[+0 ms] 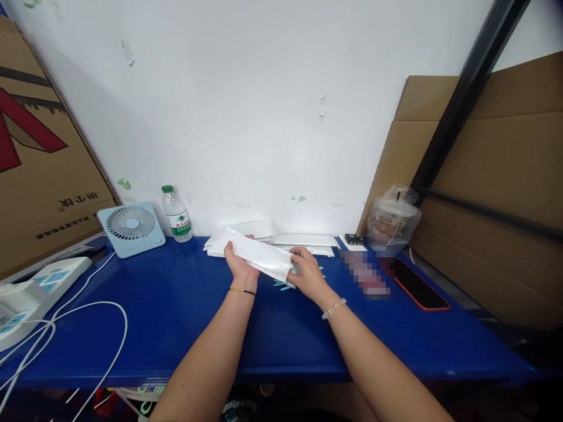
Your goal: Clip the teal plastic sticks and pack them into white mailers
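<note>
A long white plastic packet slants across the middle, held above the blue table. My left hand cradles its left part from below, the thumb on the near edge. At its right end, my right hand has its fingers closed around the packet's end, where a small clear, shiny piece shows. What the fingertips pinch there is partly hidden. Behind the packet lie more flat white packets in a stack against the wall. Several thin light-blue sticks lie on the table below it.
On the left stand a light-blue fan, a water bottle and a power strip with loose white cables. To the right are a bagged drink cup, a red-edged phone and a small black item. Cardboard flanks the table.
</note>
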{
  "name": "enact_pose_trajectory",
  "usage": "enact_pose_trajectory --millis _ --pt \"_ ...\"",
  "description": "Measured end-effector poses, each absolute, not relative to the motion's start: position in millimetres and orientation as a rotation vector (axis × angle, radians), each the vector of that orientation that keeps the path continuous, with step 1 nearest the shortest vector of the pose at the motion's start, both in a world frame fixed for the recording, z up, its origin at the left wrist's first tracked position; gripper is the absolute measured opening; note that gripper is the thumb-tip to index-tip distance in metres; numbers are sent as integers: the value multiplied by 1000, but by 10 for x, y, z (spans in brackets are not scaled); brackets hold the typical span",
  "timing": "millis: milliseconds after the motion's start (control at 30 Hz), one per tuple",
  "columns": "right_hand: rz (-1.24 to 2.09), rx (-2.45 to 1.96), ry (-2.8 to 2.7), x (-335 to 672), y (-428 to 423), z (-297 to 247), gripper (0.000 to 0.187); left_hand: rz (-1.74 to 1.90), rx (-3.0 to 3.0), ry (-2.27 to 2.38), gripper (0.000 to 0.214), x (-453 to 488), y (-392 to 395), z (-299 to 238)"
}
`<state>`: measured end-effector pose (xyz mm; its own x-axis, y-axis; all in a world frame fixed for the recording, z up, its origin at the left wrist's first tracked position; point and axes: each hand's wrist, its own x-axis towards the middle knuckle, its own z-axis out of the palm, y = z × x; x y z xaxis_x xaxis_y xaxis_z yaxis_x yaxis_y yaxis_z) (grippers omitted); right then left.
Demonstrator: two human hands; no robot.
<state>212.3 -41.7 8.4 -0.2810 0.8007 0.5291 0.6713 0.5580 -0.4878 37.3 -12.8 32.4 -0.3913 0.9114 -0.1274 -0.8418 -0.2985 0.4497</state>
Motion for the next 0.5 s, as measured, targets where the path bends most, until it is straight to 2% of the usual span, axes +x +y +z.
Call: enact_pose_trajectory --millis 500 --pt "40 -1135 -2341 1961 -540 53 33 1893 54 512 43 397 -138 336"
